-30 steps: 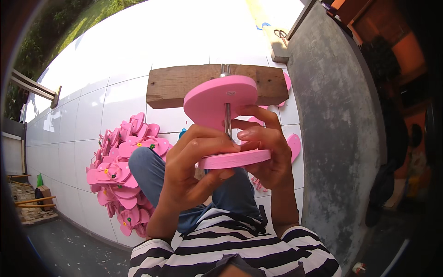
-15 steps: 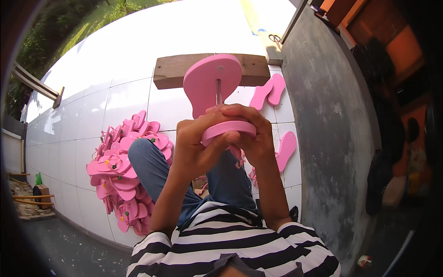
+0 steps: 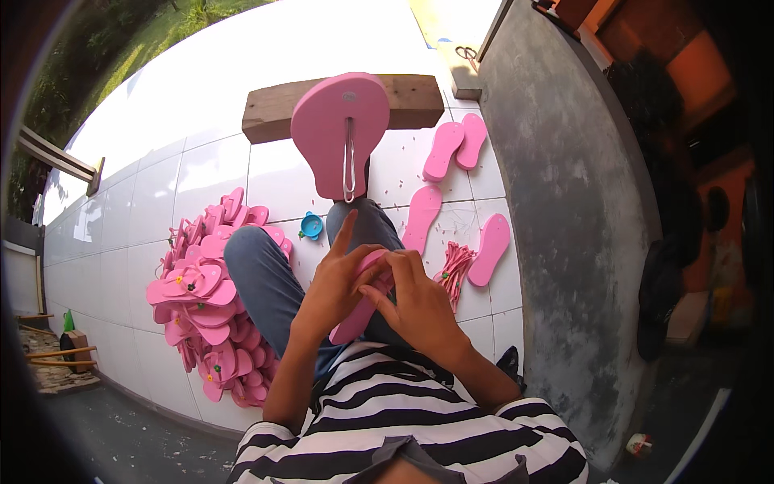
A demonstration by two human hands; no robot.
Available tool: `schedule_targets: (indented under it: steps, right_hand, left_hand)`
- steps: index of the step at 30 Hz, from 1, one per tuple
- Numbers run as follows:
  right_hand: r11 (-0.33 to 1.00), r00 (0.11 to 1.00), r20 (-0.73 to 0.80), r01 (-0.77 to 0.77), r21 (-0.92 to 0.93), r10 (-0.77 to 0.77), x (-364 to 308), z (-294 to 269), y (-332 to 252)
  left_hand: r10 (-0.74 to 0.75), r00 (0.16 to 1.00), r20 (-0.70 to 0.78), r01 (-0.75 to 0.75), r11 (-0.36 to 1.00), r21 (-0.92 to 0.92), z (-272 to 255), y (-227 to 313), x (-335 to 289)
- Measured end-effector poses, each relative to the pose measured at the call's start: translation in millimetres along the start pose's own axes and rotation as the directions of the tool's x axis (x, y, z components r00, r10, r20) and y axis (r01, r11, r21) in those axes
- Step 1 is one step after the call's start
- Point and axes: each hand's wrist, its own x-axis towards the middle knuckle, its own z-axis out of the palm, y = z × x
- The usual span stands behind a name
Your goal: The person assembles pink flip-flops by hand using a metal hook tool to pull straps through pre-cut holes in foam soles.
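Note:
Close to my lap, a pink flip-flop sole is held tilted between both hands, partly hidden by the fingers. My left hand grips its far side, with the index finger stretched out forward. My right hand has its fingers and thumb closed at the sole's edge; whether a strap is in them I cannot make out. Ahead, another pink sole leans against a wooden block. A narrow metal loop shows against that sole, pointing toward me, with nothing on it.
On my left lies a heap of pink flip-flops with small flowers. A small blue cup sits by my knee. To the right are loose soles and a bundle of pink straps. A grey ledge bounds the right; scissors lie far off.
Both hands have drawn back from the metal loop toward my body, bringing the held sole with them. That sole has turned from level to tilted. My left index finger is now extended.

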Motion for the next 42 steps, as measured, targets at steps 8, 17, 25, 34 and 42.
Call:
schedule_targets:
  steps: [8,17,25,34,42]
  right_hand:
    - [0.994,1.0,-0.021,0.013,0.109,-0.011,7.1,21.2,5.6]
    - [0.343,0.939,0.314,-0.344,0.874,0.141,4.4,26.8,8.4]
    - [-0.529,0.904,0.421,-0.395,0.751,-0.076,-0.2,77.2,32.1]
    - [-0.496,0.976,0.051,0.063,0.866,0.212,45.3,48.1,44.6]
    - [0.712,0.771,-0.49,0.604,0.358,-0.407,60.1,-4.6,33.0]
  left_hand:
    - [0.09,0.994,-0.069,-0.099,0.987,-0.129,-13.7,-10.7,1.6]
    - [0.415,0.893,-0.176,-0.406,0.91,0.083,-53.6,-2.8,8.4]
    - [0.531,0.68,-0.505,-0.663,0.74,-0.115,-45.2,7.5,-7.0]
    - [0.187,0.859,-0.476,-0.451,0.714,-0.535,-34.0,-27.0,-31.5]
    - [0.389,0.815,-0.429,-0.454,0.889,-0.057,-47.8,-7.6,3.7]
